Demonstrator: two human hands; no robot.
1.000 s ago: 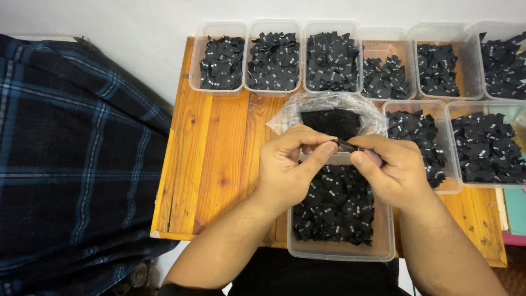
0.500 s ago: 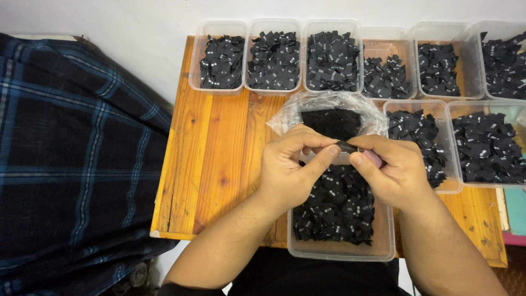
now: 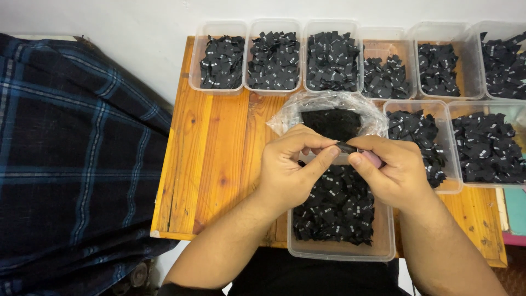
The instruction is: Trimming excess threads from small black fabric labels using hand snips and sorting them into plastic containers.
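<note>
So both hands are up over the wooden table [image 3: 219, 164], pinching the same small black label [image 3: 346, 147] between them. Left hand [image 3: 290, 170] has its grip clenched on the label's left end, thumb and forefinger pressed together on it. Right hand [image 3: 392, 170] is grasping the right end the same way, thumb on top, and there's something small and pink [image 3: 373, 159] tucked against its fingers, can't tell what it is.

That label hangs right above the near clear plastic tub [image 3: 339, 249], which sits at the front edge of the table and is loaded with more black labels with tiny white markings. Just behind the hands there's a crinkly clear plastic bag [image 3: 329, 107] lying open with a dark stack inside.

Along the back edge against the white wall runs a row of clear bins [image 3: 274, 55], each one holding a heap of the same black labels, some fuller than others. Two more tubs [image 3: 455, 148] sit to the right of the hands, touching each other side by side.

Off to the left, beside the table, there's a big spread of dark blue plaid cloth [image 3: 71, 164].
</note>
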